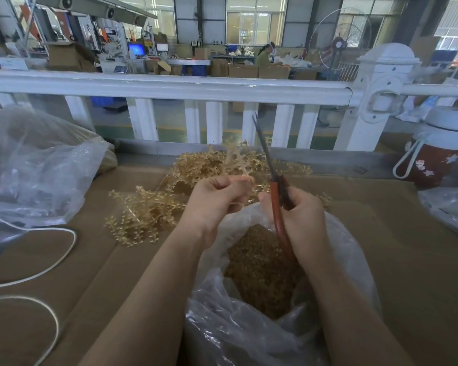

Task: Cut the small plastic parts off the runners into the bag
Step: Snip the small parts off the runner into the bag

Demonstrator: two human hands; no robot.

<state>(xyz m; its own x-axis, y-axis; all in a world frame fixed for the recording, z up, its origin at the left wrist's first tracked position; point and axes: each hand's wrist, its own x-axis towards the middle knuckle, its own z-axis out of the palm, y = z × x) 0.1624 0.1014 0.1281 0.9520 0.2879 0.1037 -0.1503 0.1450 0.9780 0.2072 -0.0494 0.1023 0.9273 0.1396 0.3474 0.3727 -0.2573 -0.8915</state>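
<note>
At the far left a crumpled clear plastic sack (35,165) slumps on the cardboard-covered desk (407,247), with a white cable (61,257) looping in front of it; next comes the heap of amber runners (148,210), their small parts not yet cut off, spread towards the white railing (169,87); the left hand (217,196) is curled round the stem of one runner (236,157), which it holds upright above the mouth of the bag (275,326); that runner is blurred, so how many parts it carries cannot be told. Just beside it the right hand (299,215) grips the red handles of the scissors (273,180), blades pointing up and away, seemingly closed and just right of the runner; whether they touch it cannot be told. Below both hands the bag stands open, already well filled with cut parts (262,273); at the far right a red bottle (439,154) with a white lid sits on the desk.

The step in hand looks like the moment between snips; the next move likely calls for opening the blades, setting them against a branch close to a part, and keeping the runner over the bag so that the piece drops inside.
</note>
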